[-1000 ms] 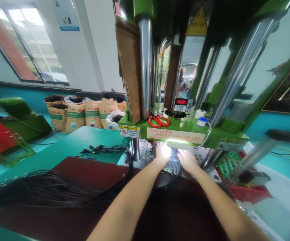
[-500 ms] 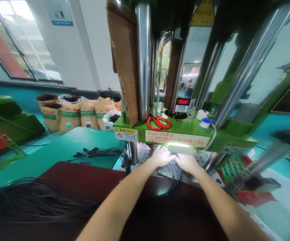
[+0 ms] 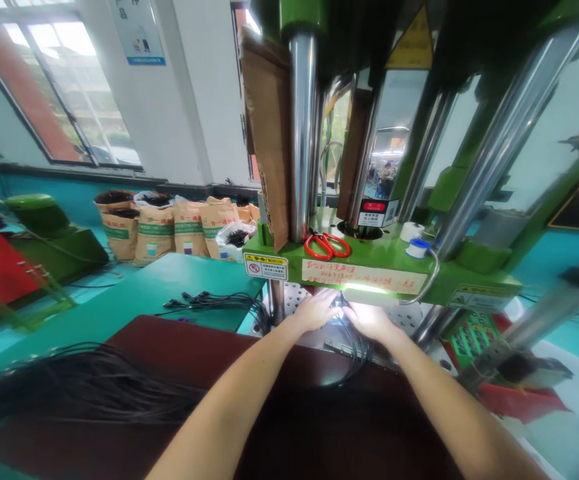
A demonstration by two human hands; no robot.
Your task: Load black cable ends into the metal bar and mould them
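Under the green press head, my left hand [image 3: 317, 311] and my right hand [image 3: 369, 321] come close together over the bright metal work area. Black cables [image 3: 357, 350] run from between them toward the front edge of the dark board. The fingers of my left hand are bent inward, their tips partly lost in glare. My right hand's fingers are drawn together at the upper end of the cables. A lit lamp [image 3: 367, 293] hangs just above both hands and hides part of the work spot.
Red-handled scissors [image 3: 327, 245] and a spool [image 3: 418, 249] lie on the green press plate [image 3: 289, 248]. A bundle of black cables [image 3: 84, 387] covers the left of the dark board [image 3: 179, 340]. More cables [image 3: 214, 301] lie on the green table [image 3: 169, 277]. A metal post [image 3: 524, 333] stands right.
The whole view has shifted, so things appear a little farther right and lower. The hands have drawn slightly apart at the fingertips, showing more of the bright spot and cables between them.
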